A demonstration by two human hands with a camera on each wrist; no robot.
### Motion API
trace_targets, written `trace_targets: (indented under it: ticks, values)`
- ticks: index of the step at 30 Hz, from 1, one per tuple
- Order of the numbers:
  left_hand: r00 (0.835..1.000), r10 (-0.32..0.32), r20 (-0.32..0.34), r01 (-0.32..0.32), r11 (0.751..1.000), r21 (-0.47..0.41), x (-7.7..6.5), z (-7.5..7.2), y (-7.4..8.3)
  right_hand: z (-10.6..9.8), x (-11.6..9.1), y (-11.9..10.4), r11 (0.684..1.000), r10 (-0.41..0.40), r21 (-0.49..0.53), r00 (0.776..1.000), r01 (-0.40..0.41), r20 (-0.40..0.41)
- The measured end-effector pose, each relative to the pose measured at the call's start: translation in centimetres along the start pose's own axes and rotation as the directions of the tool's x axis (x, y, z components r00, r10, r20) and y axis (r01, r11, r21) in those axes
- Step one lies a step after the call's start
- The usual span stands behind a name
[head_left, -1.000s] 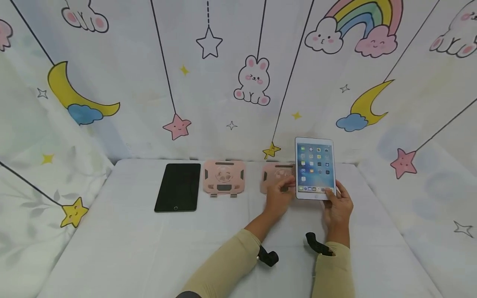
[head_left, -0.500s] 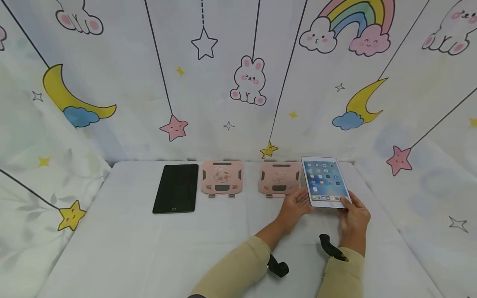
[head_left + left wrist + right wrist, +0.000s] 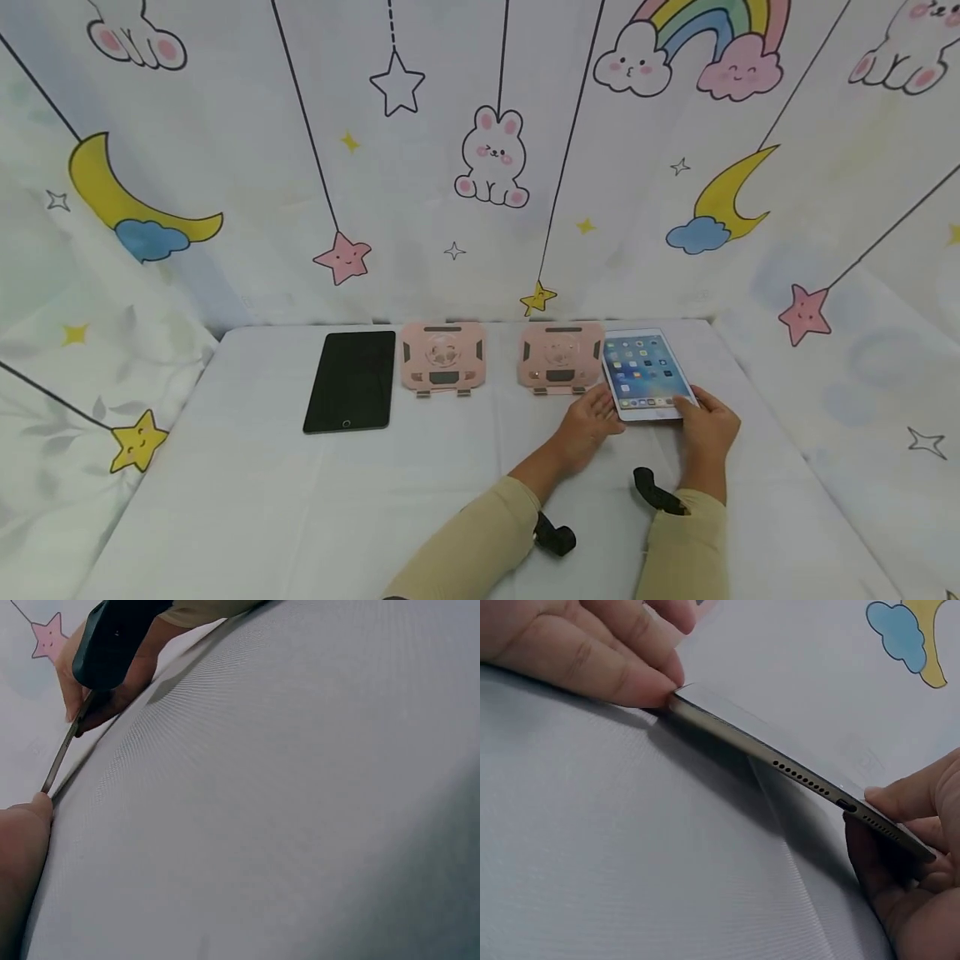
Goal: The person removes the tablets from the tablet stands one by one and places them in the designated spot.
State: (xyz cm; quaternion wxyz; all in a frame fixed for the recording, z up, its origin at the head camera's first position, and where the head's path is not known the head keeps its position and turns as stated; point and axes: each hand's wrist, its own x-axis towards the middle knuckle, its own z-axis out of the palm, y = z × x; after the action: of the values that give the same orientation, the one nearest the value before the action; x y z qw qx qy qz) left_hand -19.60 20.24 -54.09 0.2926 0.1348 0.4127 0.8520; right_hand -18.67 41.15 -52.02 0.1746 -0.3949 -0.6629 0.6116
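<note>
A white tablet point(image 3: 647, 371) with a lit screen of app icons lies tilted at the right, its near edge raised over the cloth. My right hand point(image 3: 708, 433) grips its lower right corner, thumb on the front and fingers underneath, as the right wrist view shows. At the lower left corner, the extended fingers of my left hand point(image 3: 587, 429) touch the tablet edge. In the right wrist view the tablet's bottom edge point(image 3: 739, 739) shows speaker holes and a charging port, with shadow below. The left wrist view catches the tablet's thin edge point(image 3: 60, 761) between both hands.
Left of the lit tablet stands a pink tablet case point(image 3: 561, 358), its right side close against the tablet. A second pink case point(image 3: 444, 358) and a black tablet point(image 3: 350, 382) lie further left on the white cloth point(image 3: 315, 517). A patterned curtain point(image 3: 420, 192) backs the table.
The white tablet has come down from an upright pose to lie nearly flat right of the pink case. My left hand has moved off the case to the tablet's lower left corner.
</note>
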Motion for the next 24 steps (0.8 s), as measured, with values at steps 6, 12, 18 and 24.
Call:
trace_targets:
  ticks: [6,12,18,24]
  values:
    - [0.999,-0.028,0.022,0.030,0.998,-0.051,-0.1,-0.6,0.0,0.5,-0.4,0.3,0.971,-0.077,-0.228,0.996,0.066,-0.040]
    - [0.999,-0.049,-0.001,0.049,0.998,-0.036,-0.3,-0.7,0.2,1.1,-0.8,0.5,0.934,-0.139,-0.337,0.990,0.120,-0.032]
    - [0.998,-0.058,-0.019,0.058,0.998,-0.036,-0.5,-0.7,0.5,1.5,-0.8,0.7,0.922,-0.145,-0.366,0.989,0.124,-0.030]
    - [0.998,-0.055,-0.039,0.053,0.997,-0.047,-0.4,-0.9,0.6,1.8,-0.5,0.8,0.913,-0.170,-0.380,0.985,0.149,-0.021]
